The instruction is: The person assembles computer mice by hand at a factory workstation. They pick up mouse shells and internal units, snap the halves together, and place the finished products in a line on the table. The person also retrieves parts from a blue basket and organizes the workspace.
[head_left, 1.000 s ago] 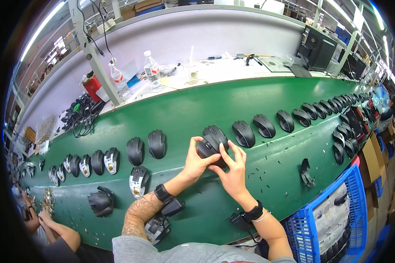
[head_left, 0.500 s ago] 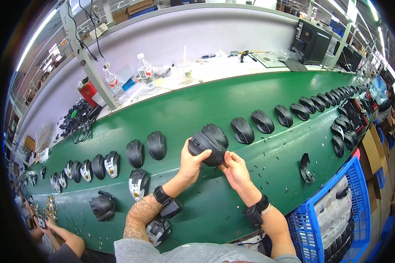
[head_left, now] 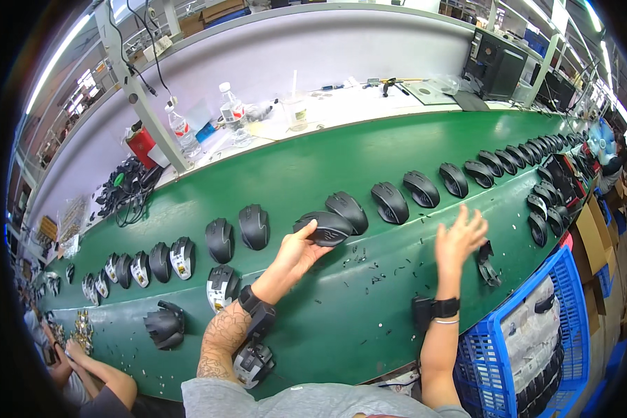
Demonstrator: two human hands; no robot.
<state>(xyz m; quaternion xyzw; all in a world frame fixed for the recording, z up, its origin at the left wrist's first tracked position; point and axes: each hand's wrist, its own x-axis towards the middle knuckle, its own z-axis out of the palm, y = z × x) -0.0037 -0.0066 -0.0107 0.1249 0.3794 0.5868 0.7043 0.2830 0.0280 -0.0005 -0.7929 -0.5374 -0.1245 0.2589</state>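
Note:
My left hand grips a black computer mouse by its near left side, thumb on top. That mouse is tilted and partly overlaps another black mouse lying in the row behind it. My right hand is off to the right with fingers spread, slightly blurred, holding nothing. Close to it, on the near strip of the green surface, lies a curved black shell part. Small black bits are scattered between my hands.
Black mice line the green table; some at left show pale insides. A stack of black shells lies near left. At right stands a blue crate. Bottles stand on the white ledge. Another person's arm shows lower left.
My right hand has let go of the mouse and swung right, toward the curved black shell part. The mouse has turned sideways in my left hand and come nearer the row.

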